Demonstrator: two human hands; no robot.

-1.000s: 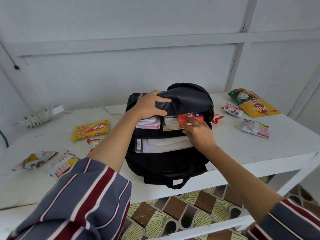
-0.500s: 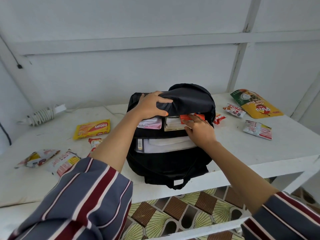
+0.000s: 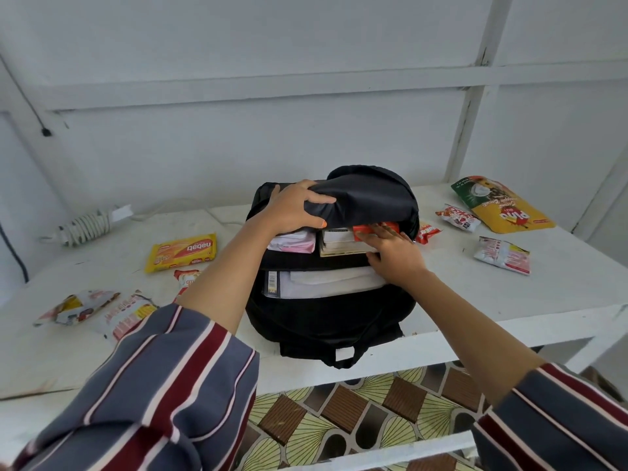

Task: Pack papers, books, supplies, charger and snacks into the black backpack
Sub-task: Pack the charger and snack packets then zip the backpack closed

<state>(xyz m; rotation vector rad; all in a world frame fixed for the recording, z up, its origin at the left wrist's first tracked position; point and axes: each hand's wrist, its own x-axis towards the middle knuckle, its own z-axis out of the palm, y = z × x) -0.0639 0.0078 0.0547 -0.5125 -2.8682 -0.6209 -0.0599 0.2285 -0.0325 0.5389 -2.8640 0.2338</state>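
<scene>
While the black backpack [image 3: 333,321] lies mid-tabletop [image 3: 509,300] at the near edge, the left hand [image 3: 295,207] grips its raised top flap. The right hand [image 3: 390,249], fingers fairly straight, presses a red box [image 3: 358,229] into the open mouth beside the books [image 3: 339,246]. A yellow wafer packet [image 3: 181,251] lies left, a charger [image 3: 86,224] far left and a yellow pouch [image 3: 503,205] far right.
</scene>
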